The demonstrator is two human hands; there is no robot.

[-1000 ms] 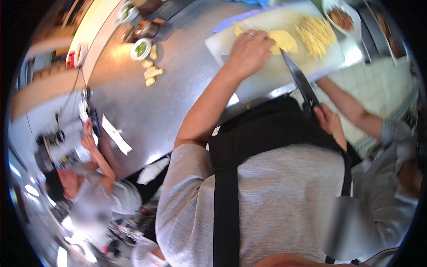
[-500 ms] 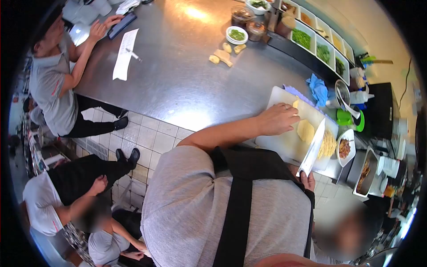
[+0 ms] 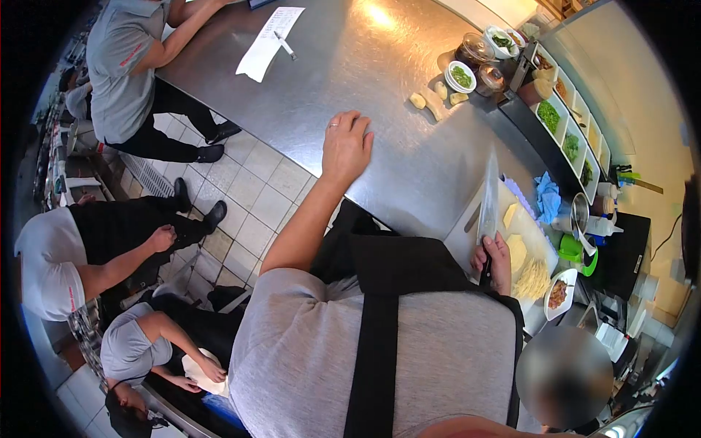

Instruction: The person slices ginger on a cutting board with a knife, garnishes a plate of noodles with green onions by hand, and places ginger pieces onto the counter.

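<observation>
My left hand (image 3: pixel 347 148) rests on the steel table near its front edge, fingers lying on the surface with nothing in them. In my right hand (image 3: pixel 497 263) is a kitchen knife (image 3: pixel 489 197) with a black handle, its broad blade pointing away from me over the left side of the white cutting board (image 3: pixel 475 217). Beside that hand on the board are pale yellow slices (image 3: pixel 515 251) and a heap of fine pale yellow shreds (image 3: pixel 535 279). Another pale yellow piece (image 3: pixel 510 214) lies farther up the board.
Peeled, knobbly ginger-like pieces (image 3: pixel 434 106) lie by white bowls of chopped greens (image 3: pixel 461 77). A blue cloth (image 3: pixel 547 197), a green-handled item (image 3: pixel 572 248) and a bowl of brown food (image 3: pixel 559 294) stand right. Paper (image 3: pixel 269 45) and a pen (image 3: pixel 285 46) lie left. Several co-workers stand around.
My left hand has left the cutting board and moved left onto the bare table. My right hand has brought the knife up and left, off the slices, its tip now pointing away from me.
</observation>
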